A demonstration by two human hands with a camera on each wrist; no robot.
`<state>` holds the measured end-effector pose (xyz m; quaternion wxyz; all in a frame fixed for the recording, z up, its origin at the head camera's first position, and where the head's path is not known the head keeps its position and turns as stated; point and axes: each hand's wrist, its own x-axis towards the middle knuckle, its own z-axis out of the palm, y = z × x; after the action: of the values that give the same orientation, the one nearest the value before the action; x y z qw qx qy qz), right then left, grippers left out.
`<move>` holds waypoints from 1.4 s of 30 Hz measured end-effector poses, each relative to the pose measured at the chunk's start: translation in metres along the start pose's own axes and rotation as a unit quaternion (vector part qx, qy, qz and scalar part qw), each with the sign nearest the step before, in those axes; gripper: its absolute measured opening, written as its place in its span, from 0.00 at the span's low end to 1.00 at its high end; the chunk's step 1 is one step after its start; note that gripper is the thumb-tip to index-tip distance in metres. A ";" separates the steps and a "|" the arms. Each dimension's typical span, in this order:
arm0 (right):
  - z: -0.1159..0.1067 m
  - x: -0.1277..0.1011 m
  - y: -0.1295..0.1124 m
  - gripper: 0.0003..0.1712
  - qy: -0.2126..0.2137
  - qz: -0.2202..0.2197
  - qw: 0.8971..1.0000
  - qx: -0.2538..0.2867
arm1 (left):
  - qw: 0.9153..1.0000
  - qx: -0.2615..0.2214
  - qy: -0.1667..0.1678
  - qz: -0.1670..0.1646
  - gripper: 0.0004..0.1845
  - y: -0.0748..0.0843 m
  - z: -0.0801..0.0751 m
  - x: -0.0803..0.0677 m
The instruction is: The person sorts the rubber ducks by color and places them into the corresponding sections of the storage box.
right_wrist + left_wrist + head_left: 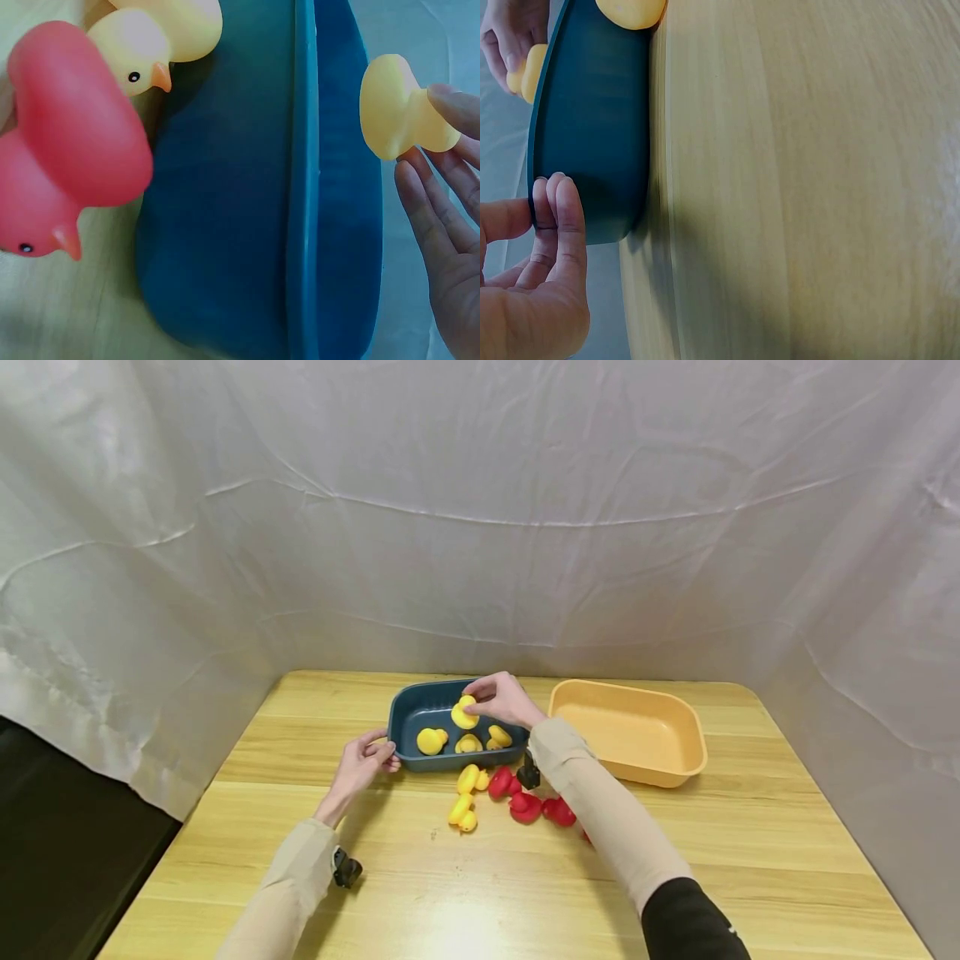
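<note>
A yellow rubber duck (465, 713) is pinched between the thumb and fingers of my right hand (504, 697), above the dark blue plastic bin (420, 764). Inside that bin lie three more yellow ducks (431, 742), tipped at various angles. My left hand (363, 765) grips the bin's left end, its thumb and fingertips pinching the rim in the left wrist view. In front of the bin, two yellow ducks (462, 808) lie on the table. Several red rubber ducks (525, 807) lie to their right, some partly hidden by my right forearm.
An orange plastic bin (637, 768) holding nothing stands at the right, beyond my right forearm. The wooden table (765, 860) runs back to a grey-white sheet (525, 568) hanging behind and at both sides.
</note>
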<state>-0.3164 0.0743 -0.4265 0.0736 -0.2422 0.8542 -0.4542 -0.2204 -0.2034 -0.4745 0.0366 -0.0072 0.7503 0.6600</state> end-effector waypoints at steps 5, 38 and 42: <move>0.002 0.005 -0.001 0.18 0.003 0.003 1.000 -0.007 | 1.000 -0.003 0.002 -0.002 0.25 0.000 0.001 0.000; 0.009 -0.105 -0.003 0.19 -0.075 -0.101 0.989 -0.074 | 1.000 -0.006 -0.003 0.002 0.26 0.000 0.002 0.001; 0.016 -0.107 0.006 0.20 -0.085 -0.122 0.985 -0.085 | 1.000 -0.002 0.000 -0.001 0.26 -0.002 0.003 0.001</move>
<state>-0.2198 0.1167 -0.4504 0.0691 -0.3876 0.8445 -0.3630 -0.2211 -0.2011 -0.4769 0.0366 -0.0081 0.7488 0.6618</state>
